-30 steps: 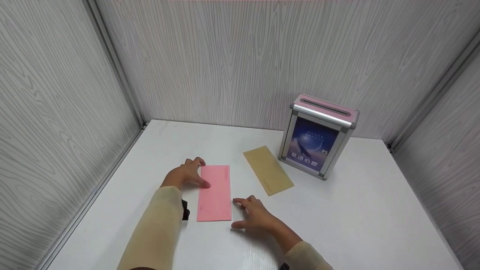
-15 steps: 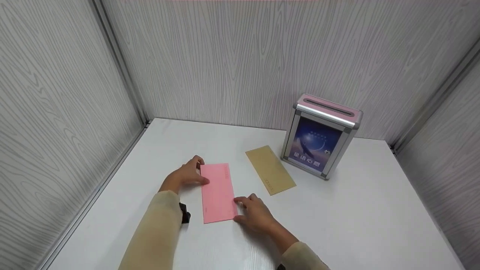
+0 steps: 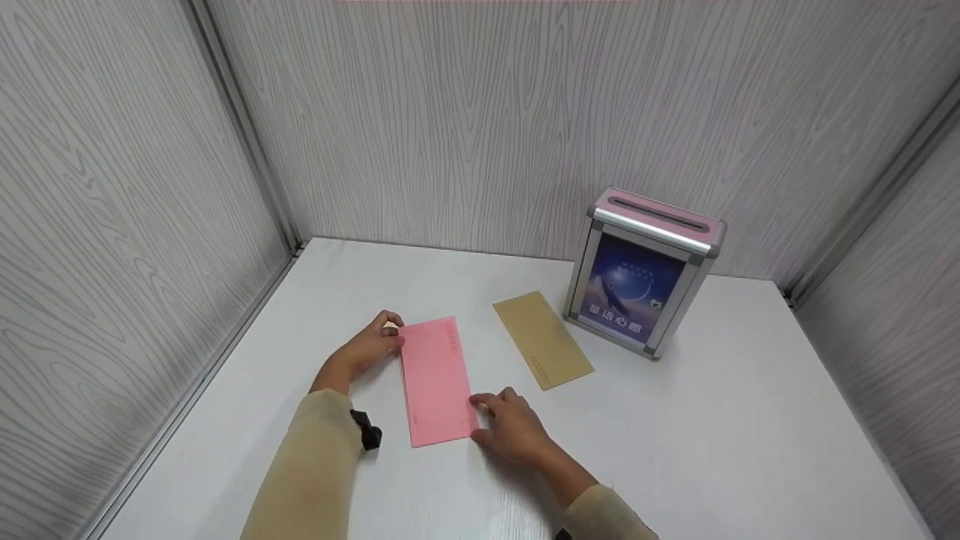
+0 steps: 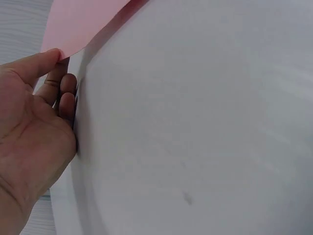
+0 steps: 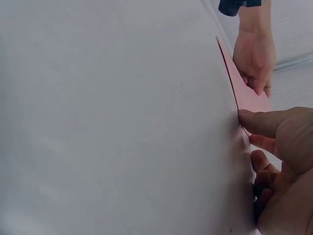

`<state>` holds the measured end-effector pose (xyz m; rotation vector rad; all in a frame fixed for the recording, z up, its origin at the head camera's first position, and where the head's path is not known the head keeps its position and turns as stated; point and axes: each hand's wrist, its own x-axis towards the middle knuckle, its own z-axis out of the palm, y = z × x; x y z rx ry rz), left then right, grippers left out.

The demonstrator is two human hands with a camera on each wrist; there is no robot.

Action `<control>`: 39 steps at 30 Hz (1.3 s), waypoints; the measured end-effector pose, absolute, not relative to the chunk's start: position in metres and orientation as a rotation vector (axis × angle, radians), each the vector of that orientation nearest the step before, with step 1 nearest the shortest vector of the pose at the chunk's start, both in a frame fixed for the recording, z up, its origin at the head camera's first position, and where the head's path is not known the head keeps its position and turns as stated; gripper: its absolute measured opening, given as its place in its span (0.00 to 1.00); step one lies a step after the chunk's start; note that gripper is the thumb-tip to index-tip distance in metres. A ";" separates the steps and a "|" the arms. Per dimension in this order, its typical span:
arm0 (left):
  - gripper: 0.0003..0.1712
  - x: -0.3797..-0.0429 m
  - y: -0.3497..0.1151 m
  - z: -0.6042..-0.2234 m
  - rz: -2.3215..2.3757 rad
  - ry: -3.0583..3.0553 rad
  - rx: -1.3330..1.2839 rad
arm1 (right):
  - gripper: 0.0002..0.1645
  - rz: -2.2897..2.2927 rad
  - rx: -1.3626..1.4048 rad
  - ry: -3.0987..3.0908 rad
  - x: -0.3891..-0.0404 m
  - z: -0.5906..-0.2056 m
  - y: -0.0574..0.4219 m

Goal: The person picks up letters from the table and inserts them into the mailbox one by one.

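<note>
A pink envelope (image 3: 436, 382) lies on the white table, slightly turned, between the two hands. My left hand (image 3: 367, 346) pinches its far left corner between thumb and forefinger; in the left wrist view that corner is slightly lifted and the paper bends. On the other side, my right hand (image 3: 512, 429) holds the envelope's near right corner with thumb and forefinger, and its other fingers curl beside the edge. The right wrist view shows the thumb (image 5: 261, 121) on the edge. A tan envelope (image 3: 544, 341) lies flat farther right, touched by neither hand.
An upright box (image 3: 637, 277) with a silver frame, a blue picture on its front and a slot (image 3: 660, 214) in its pink top stands at the back right. Grey wood-patterned panels (image 3: 450, 127) enclose the table at the back and both sides.
The pink envelope has turned a little, its near end swinging right to meet my right hand. My left hand has shifted from the envelope's left side to its far left corner.
</note>
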<state>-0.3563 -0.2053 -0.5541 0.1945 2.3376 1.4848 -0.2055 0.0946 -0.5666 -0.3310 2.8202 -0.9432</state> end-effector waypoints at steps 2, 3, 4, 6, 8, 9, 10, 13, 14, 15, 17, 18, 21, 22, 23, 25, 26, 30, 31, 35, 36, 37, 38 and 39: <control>0.16 -0.356 -0.205 -0.555 1.534 2.316 0.176 | 0.33 -0.941 -0.329 2.826 -0.205 -0.567 0.095; 0.16 -0.356 -0.205 -0.555 1.557 2.306 0.166 | 0.33 -0.940 -0.329 2.828 -0.205 -0.567 0.095; 0.16 -0.356 -0.205 -0.556 1.566 2.308 0.172 | 0.33 -0.942 -0.327 2.829 -0.205 -0.567 0.095; 0.15 -0.356 -0.205 -0.556 1.597 2.298 0.167 | 0.34 -0.944 -0.325 2.829 -0.204 -0.567 0.096; 0.15 -0.356 -0.205 -0.557 1.640 2.270 0.149 | 0.34 -0.955 -0.323 2.828 -0.204 -0.566 0.096; 0.15 -0.356 -0.205 -0.557 1.654 2.262 0.144 | 0.34 -0.960 -0.320 2.826 -0.204 -0.566 0.096; 0.15 -0.356 -0.205 -0.557 1.669 2.253 0.140 | 0.34 -0.964 -0.316 2.824 -0.204 -0.566 0.096; 0.14 -0.355 -0.205 -0.557 1.706 2.236 0.124 | 0.36 -0.978 -0.311 2.820 -0.204 -0.566 0.096; 0.14 -0.355 -0.205 -0.557 1.709 2.243 0.126 | 0.36 -0.978 -0.307 2.819 -0.204 -0.566 0.096; 0.13 -0.354 -0.205 -0.558 1.712 2.247 0.129 | 0.37 -0.978 -0.300 2.817 -0.204 -0.566 0.096; 0.12 -0.354 -0.206 -0.558 1.719 2.253 0.136 | 0.38 -0.983 -0.295 2.814 -0.205 -0.567 0.096; 0.12 -0.353 -0.207 -0.559 1.724 2.254 0.143 | 0.38 -0.987 -0.288 2.811 -0.205 -0.567 0.095; 0.11 -0.352 -0.208 -0.561 1.772 2.236 0.149 | 0.38 -1.008 -0.276 2.807 -0.205 -0.567 0.095; 0.11 -0.352 -0.208 -0.561 1.786 2.230 0.154 | 0.38 -1.016 -0.274 2.807 -0.205 -0.568 0.095; 0.11 -0.352 -0.208 -0.562 1.800 2.225 0.148 | 0.38 -1.021 -0.269 2.807 -0.205 -0.568 0.095; 0.11 -0.351 -0.208 -0.562 1.818 2.217 0.137 | 0.38 -1.028 -0.265 2.811 -0.205 -0.569 0.095; 0.10 -0.351 -0.207 -0.562 1.825 2.214 0.129 | 0.38 -1.030 -0.263 2.812 -0.205 -0.569 0.095; 0.10 -0.348 -0.206 -0.559 1.831 2.220 0.101 | 0.37 -1.041 -0.261 2.814 -0.204 -0.570 0.095; 0.10 -0.347 -0.206 -0.557 1.843 2.212 0.099 | 0.38 -1.047 -0.258 2.811 -0.204 -0.569 0.096; 0.10 -0.340 -0.204 -0.550 1.911 2.151 0.115 | 0.39 -1.075 -0.260 2.797 -0.204 -0.569 0.096; 0.10 -0.338 -0.204 -0.547 1.916 2.139 0.130 | 0.39 -1.081 -0.260 2.792 -0.203 -0.569 0.096; 0.10 -0.335 -0.204 -0.545 1.933 2.120 0.140 | 0.39 -1.077 -0.271 2.795 -0.203 -0.569 0.096; 0.10 -0.333 -0.204 -0.542 1.950 2.106 0.152 | 0.39 -1.075 -0.282 2.798 -0.203 -0.570 0.096; 0.10 -0.330 -0.204 -0.540 1.962 2.099 0.171 | 0.38 -1.074 -0.293 2.803 -0.202 -0.570 0.096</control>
